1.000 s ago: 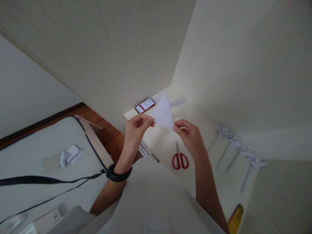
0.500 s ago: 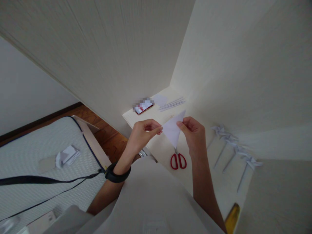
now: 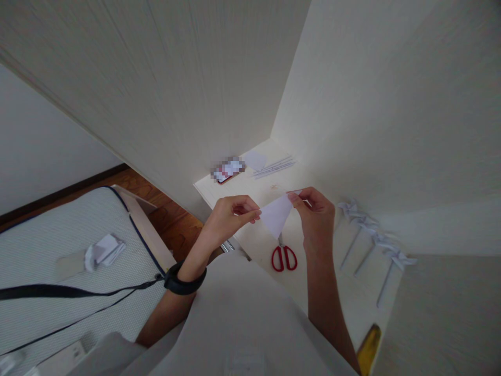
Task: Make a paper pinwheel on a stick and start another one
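Note:
I hold a white folded paper triangle [image 3: 276,216] in the air above a white desk [image 3: 250,196], its tip pointing down. My left hand [image 3: 230,214] pinches its left corner between thumb and fingers. My right hand [image 3: 315,211] pinches the upper right corner. A black band sits on my left wrist. Red-handled scissors [image 3: 284,256] lie shut on the desk just below the paper.
A phone [image 3: 228,170], a small paper square [image 3: 255,160] and thin white sticks [image 3: 274,167] lie at the desk's far end. Several paper pinwheels [image 3: 371,237] lie to the right. A yellow object [image 3: 367,348] is near the front edge. A mattress [image 3: 66,261] lies on the left.
The paper triangle has been turned over: its tip pointed up a second ago and now points down. Both hands have kept their pinch and stayed above the scissors.

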The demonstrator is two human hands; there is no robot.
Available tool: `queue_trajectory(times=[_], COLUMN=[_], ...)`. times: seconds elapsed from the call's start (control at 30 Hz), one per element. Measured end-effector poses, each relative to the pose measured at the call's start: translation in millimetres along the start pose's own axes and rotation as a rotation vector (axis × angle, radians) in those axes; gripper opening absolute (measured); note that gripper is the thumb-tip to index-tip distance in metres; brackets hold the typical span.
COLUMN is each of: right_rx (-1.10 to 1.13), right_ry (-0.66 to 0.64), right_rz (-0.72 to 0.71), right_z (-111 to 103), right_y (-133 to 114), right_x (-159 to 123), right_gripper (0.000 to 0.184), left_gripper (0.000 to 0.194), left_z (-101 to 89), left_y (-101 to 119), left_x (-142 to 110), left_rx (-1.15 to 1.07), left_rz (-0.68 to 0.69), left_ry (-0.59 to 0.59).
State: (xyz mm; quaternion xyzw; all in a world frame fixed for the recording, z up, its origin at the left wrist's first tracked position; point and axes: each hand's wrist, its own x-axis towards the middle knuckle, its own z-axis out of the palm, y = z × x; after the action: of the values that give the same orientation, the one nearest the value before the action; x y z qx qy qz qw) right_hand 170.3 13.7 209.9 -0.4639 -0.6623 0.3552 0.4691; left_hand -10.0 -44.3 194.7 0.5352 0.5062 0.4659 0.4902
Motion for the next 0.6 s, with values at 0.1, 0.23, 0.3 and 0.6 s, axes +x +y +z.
queue_trajectory(times=[0.1, 0.23, 0.3, 0.6], right_rx=[0.012, 0.065, 0.090, 0.146], right_ry=[0.010, -0.071, -0.125, -0.300], right_rz=[-0.035, -0.073, -0.084, -0.160], right_z=[-2, -3, -2, -7], right_y=[-1, -8, -11, -28], right_x=[-1, -3, -6, -9], right_gripper=[0.024, 0.024, 0.025, 0.044], left_gripper=[0.019, 0.019, 0.019, 0.021], left_z=[0.9, 1.2, 0.3, -4.0], left_y=[-1, -2, -2, -2], left_x=[0, 0, 0, -1], left_rx=[-0.064, -0.153, -0.193, -0.317], left_rz=[-0.006, 0.010, 0.021, 0.031], left_ry=[-0.007, 0.083, 0.150, 0.374])
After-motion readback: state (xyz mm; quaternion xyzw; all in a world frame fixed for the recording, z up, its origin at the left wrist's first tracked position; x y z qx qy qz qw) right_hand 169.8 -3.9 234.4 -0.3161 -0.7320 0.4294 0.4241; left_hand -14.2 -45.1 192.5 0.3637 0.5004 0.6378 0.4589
